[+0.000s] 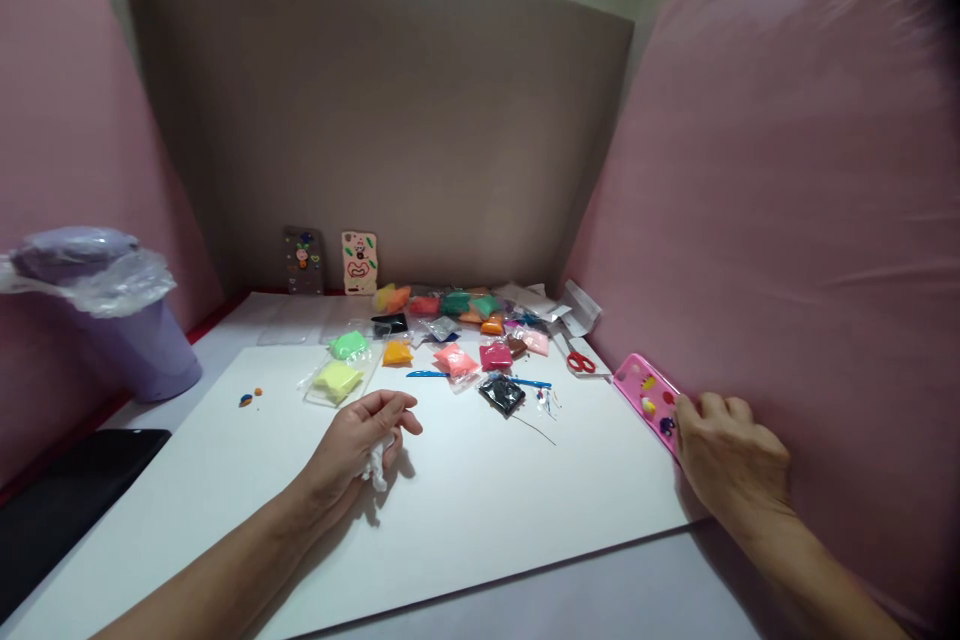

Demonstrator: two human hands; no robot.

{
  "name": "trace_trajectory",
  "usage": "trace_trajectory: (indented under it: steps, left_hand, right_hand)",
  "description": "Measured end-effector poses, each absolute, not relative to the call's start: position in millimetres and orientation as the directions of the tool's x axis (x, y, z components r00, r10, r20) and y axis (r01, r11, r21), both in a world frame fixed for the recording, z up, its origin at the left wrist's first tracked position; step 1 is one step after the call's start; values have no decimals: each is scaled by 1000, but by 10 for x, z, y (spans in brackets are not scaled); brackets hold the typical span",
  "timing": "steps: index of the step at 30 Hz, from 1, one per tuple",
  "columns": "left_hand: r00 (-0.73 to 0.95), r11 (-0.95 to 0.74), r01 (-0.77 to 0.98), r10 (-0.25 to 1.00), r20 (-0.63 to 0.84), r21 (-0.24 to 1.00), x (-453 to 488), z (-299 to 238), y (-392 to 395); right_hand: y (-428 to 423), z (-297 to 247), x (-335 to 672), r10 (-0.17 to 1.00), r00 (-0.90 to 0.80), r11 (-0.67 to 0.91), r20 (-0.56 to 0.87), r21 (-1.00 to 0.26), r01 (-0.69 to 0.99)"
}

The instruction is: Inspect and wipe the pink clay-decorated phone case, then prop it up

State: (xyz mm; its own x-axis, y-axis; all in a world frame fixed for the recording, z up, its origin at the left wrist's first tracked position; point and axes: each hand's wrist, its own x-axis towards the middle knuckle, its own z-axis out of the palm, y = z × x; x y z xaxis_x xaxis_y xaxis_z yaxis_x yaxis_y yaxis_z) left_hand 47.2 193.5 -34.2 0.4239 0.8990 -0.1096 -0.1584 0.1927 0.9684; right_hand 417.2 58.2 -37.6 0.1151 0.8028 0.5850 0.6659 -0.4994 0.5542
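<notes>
My left hand hovers over the white board, its fingers curled around a crumpled white tissue. At the right, my right hand grips the near end of a pink phone case. The case leans against the pink wall at the board's right edge, with small coloured clay figures on its face. My right fingertips are partly hidden behind the hand. Nearest to my left hand lies a packet of pale yellow clay on a clear plastic sheet.
Several clay packets, such as a black one, spread across the back. Red-handled scissors and a blue modelling tool lie there too. A purple bin stands left. Two decorated phone cases, one grey and one cream, lean on the back wall.
</notes>
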Motion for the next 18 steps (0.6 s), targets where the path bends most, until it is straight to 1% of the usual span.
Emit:
trace_trajectory:
  steps: [5,9,13,16,18]
  left_hand:
    - [430,203,-165,896,-115,965,460,-360,1928]
    - [435,193,-157,894,-107,969,458,-375,1938]
    - [438,191,-145,892,-110,971,454,-386,1943]
    - [435,193,-148,893,-111,970,454,-392,1943]
    - [434,199,-153,893,-115,968,458,-390,1942]
  right_hand:
    - [618,-317,4133,800,97,-494,592,558,667]
    - [631,-255,4045,804,103,-463,586,507,727]
    - [701,-256,3935,811,130,-395,571,371,840]
    - [800,-300,3841,870,156,-280,468,207,937]
    - [870,-329,3770,899,175,-239,401,114,964]
